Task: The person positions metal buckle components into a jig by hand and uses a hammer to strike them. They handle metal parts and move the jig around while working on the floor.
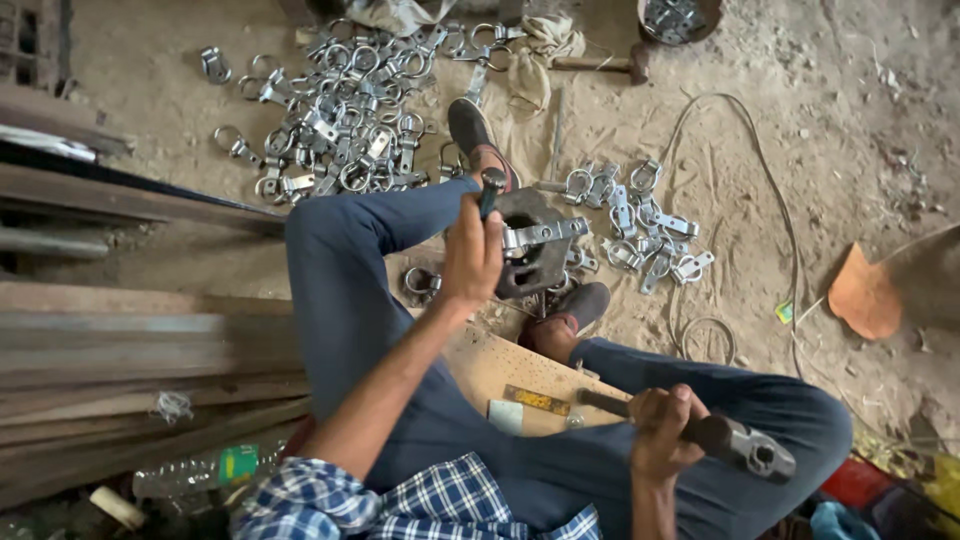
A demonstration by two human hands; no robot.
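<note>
The person sat on the sandy floor with both shoes braced against a dark, heavy steel block, apparently to keep it from shifting. On the block lay a bright zinc-plated strap with a ring end, flat and crosswise. The left hand was closed around a short dark punch, holding it upright just over the strap's left end, the forearm reaching forward over the left knee. The right hand gripped the handle of a grey-headed hammer, drawn back low and to the right beside the thigh, wrist cocked. A large heap of similar ring clamps lay far left; a smaller heap lay just right of the block, both seemingly kept within reach.
</note>
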